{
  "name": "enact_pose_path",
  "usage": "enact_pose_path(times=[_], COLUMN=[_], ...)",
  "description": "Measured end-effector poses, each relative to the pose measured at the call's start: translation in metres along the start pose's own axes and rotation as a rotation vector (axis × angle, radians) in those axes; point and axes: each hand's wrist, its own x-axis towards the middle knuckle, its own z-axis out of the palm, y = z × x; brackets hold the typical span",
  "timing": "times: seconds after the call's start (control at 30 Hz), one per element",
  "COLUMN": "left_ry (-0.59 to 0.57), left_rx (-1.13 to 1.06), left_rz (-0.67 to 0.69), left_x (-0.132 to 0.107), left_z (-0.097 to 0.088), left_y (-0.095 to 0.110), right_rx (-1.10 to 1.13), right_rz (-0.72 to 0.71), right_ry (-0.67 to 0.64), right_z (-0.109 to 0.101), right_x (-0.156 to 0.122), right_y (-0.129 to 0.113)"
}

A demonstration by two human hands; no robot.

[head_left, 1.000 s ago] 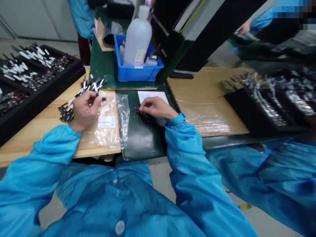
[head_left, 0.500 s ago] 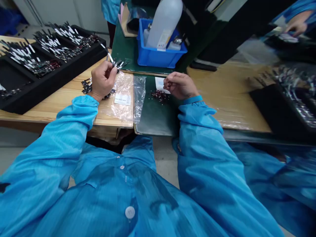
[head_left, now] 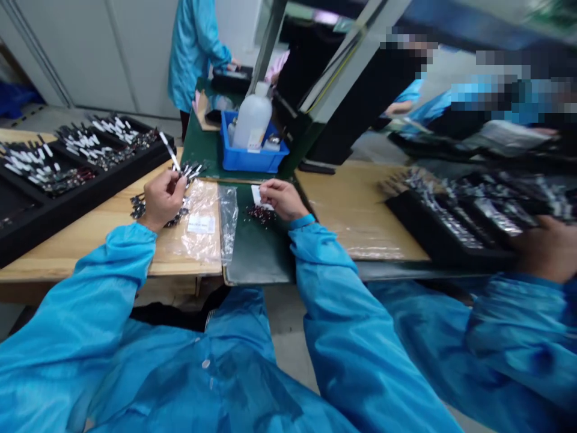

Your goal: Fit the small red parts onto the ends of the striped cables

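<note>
My left hand (head_left: 164, 197) is closed in a pinch on a thin strip (head_left: 169, 149) with a white section, which sticks up from the fingertips. Around and behind this hand lie loose dark strips (head_left: 195, 171) of a similar look. Beside it is a clear plastic bag (head_left: 202, 240) with a white label. My right hand (head_left: 285, 199) has thumb and fingers pressed together; whatever they hold is too small to make out. Just left of and below those fingers, a scatter of tiny dark red pieces (head_left: 260, 214) lies on the green mat (head_left: 261, 258) near a white slip (head_left: 258, 193).
At left stands a black divided tray (head_left: 90, 198) full of strips. A blue bin (head_left: 255, 161) holds a white bottle (head_left: 252, 117). Another black tray (head_left: 451, 240) is at right, beside a co-worker's blurred hand (head_left: 547, 246). A person in blue (head_left: 192, 54) stands at the back.
The view has tilted up and turned right, so the bench appears lower and further left. Both hands keep their closed grips. A co-worker's hand has come into view at right.
</note>
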Motion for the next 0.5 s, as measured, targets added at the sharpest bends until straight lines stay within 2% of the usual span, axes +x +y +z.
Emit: enact_pose_path(times=[0.17,0.33,0.5], left_ry=[-0.029,-0.1,-0.175], left_rx=[-0.018,-0.055,-0.157], left_rz=[-0.065,-0.092,-0.228], left_x=[-0.004,-0.006,-0.011], left_z=[0.001,0.001,0.004], left_y=[0.007,0.016,0.019], right_rx=[-0.106,-0.226,-0.362], right_rz=[-0.071,-0.083,-0.19], right_ry=[-0.029,-0.071,-0.041], right_z=[0.01,0.026,0.042], right_x=[-0.003,-0.012,-0.023], right_y=[-0.004,-0.012,-0.016])
